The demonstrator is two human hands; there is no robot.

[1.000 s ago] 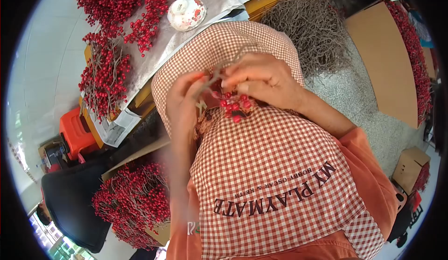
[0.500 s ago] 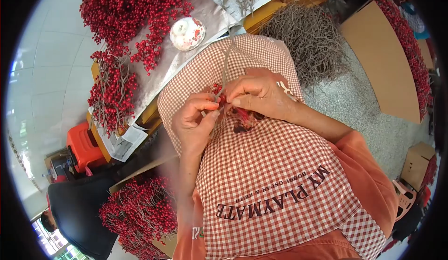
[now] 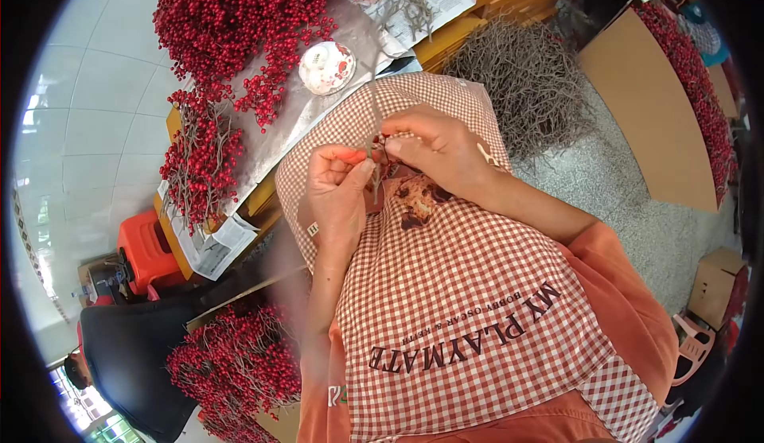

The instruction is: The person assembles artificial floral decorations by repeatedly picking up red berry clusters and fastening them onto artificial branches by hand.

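Note:
My left hand (image 3: 341, 188) is closed, thumb and forefinger pinching a thin grey-brown twig (image 3: 375, 109) that stands up past the fingers. Close beside it, my right hand (image 3: 438, 150) is closed too, its fingertips pinched at the twig. A few red berries show between the hands, partly covered by the fingers; I cannot make out exactly what the right fingertips hold. Both hands are above the lap of a red-and-white checked apron (image 3: 446, 276) with a printed picture and lettering.
Red berry branches (image 3: 239, 21) heap on the table at upper left, near an upturned patterned bowl (image 3: 327, 68). Bare twigs (image 3: 517, 81) pile up at right, beside a cardboard sheet (image 3: 649, 109). More berry branches (image 3: 235, 363) and a dark-clothed person (image 3: 135, 363) are at lower left.
The twig has turned more upright between my hands. My left hand has shifted slightly right, and fewer berries show at the fingertips. The whole view has tilted a little.

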